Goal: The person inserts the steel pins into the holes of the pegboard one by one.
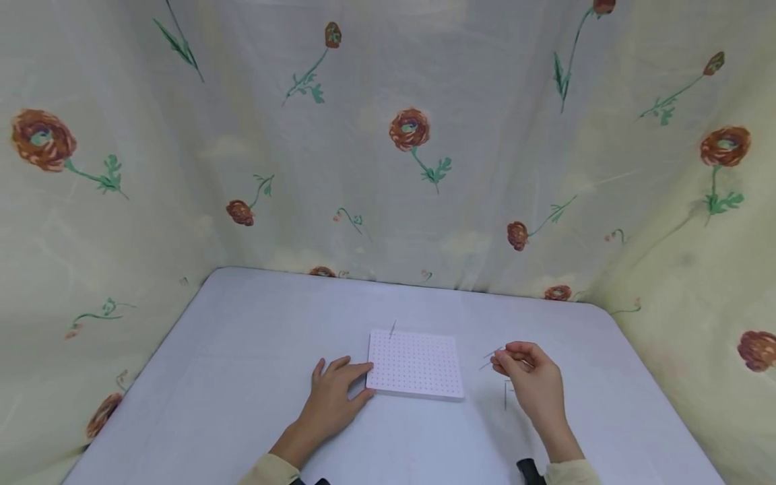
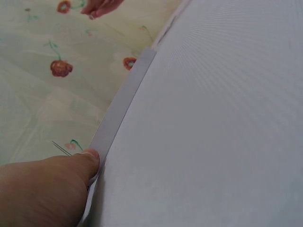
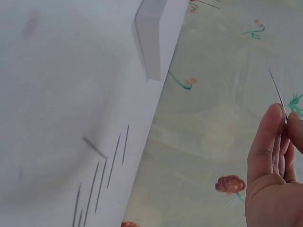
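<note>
A white pegboard (image 1: pixel 415 364) with a grid of small holes lies on the table. Thin metal pins (image 1: pixel 393 329) stand upright near its far left corner. My left hand (image 1: pixel 332 397) rests beside the board, fingers spread, its thumb and index finger touching the board's left side and near left corner. In the left wrist view the thumb (image 2: pixel 87 161) presses against the board's edge (image 2: pixel 120 101). Right of the board, my right hand (image 1: pixel 533 377) is raised above the table and pinches a thin metal pin (image 3: pixel 278 92) between thumb and fingertips, its point sticking out.
Several loose pins (image 3: pixel 113 161) lie on the white table (image 1: pixel 242 337) below and around the right hand, one of them a pin (image 1: pixel 506 396) near the wrist side. A flowered curtain (image 1: pixel 364 168) surrounds the table's back and sides.
</note>
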Available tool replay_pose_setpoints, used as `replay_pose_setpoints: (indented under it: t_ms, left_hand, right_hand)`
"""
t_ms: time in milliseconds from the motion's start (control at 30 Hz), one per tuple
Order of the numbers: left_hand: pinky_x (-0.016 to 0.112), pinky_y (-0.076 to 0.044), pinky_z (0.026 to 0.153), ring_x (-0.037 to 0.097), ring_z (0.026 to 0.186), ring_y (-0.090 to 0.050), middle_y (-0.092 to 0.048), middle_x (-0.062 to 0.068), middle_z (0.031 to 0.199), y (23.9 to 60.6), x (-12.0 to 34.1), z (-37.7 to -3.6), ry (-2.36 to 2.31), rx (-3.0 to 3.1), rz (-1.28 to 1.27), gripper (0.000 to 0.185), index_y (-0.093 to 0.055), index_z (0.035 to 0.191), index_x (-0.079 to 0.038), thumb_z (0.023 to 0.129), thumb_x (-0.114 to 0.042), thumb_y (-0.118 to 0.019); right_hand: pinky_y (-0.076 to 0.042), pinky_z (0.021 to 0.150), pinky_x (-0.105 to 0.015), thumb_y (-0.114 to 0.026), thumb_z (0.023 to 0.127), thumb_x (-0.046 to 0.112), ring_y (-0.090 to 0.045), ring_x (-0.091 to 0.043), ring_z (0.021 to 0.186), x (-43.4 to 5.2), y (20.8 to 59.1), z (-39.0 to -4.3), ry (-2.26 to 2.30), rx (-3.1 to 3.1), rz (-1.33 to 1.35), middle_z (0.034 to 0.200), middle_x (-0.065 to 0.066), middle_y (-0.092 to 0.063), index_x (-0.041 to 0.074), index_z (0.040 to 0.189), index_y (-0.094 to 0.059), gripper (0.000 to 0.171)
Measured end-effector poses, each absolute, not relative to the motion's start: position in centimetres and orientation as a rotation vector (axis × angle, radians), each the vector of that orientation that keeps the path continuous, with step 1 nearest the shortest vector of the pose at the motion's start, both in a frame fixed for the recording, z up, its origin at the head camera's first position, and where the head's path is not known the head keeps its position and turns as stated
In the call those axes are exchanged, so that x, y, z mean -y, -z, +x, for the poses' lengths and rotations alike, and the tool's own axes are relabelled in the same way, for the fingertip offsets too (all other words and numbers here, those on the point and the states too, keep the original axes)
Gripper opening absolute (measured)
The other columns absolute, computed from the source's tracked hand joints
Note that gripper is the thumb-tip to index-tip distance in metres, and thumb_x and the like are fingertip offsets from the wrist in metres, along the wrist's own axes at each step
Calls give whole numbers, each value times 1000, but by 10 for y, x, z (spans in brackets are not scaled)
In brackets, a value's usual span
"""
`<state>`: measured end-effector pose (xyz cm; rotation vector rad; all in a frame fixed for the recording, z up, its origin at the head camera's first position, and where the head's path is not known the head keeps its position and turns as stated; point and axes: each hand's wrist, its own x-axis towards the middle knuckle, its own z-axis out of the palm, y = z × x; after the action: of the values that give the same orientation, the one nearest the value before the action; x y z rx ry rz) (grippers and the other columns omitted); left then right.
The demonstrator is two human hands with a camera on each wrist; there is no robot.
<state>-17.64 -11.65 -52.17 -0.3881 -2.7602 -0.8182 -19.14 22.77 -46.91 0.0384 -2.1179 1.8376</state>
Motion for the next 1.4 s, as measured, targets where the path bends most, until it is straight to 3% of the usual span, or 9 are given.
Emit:
replay_pose_setpoints:
  t_ms: [233,467,667,1000,1167,1400]
  left_hand:
    - [64,-13,111,25,130,-46,-65,-9,124,522,118,-178,789,2766,-389,47,-60,125,-29,82,-42,-70]
    - [65,-14,110,26,129,-47,-65,-8,123,525,118,-177,793,2752,-405,47,-61,124,-28,81,-42,-71]
    - [64,-15,110,26,129,-47,-65,-9,122,525,118,-175,791,2756,-394,47,-61,124,-28,81,-41,-72]
    - [65,-16,109,25,128,-48,-65,-9,122,525,116,-176,812,2740,-421,46,-61,124,-28,81,-42,-71]
    - [65,-15,110,24,129,-47,-65,-10,123,526,116,-179,780,2752,-402,47,-60,125,-29,81,-45,-70]
    - [65,-15,111,24,129,-47,-65,-10,123,525,117,-179,784,2763,-393,48,-60,125,-29,81,-45,-70]
  right_hand:
    - [-58,68,-21,-75,81,19,-70,-3,72,-192,434,-192,-1676,2194,-137,81,5,-69,-1,98,-61,29]
    - [-57,65,-18,-75,80,19,-70,-7,73,-180,440,-203,-1736,2118,27,83,-6,-72,0,94,-65,25]
    - [-57,69,-20,-74,82,18,-69,-4,74,-160,430,-210,-1663,2230,-82,90,-14,-71,1,95,-65,23]
    - [-59,72,-28,-73,82,13,-68,-4,72,-134,433,-228,-1714,2228,-28,89,-16,-71,0,92,-65,18]
    - [-59,74,-26,-70,85,19,-68,-4,76,-124,433,-238,-1651,2282,6,92,-15,-71,3,94,-64,19]
    - [-58,74,-23,-67,87,12,-68,-4,77,-115,438,-250,-1684,2263,49,93,-17,-69,1,94,-62,13]
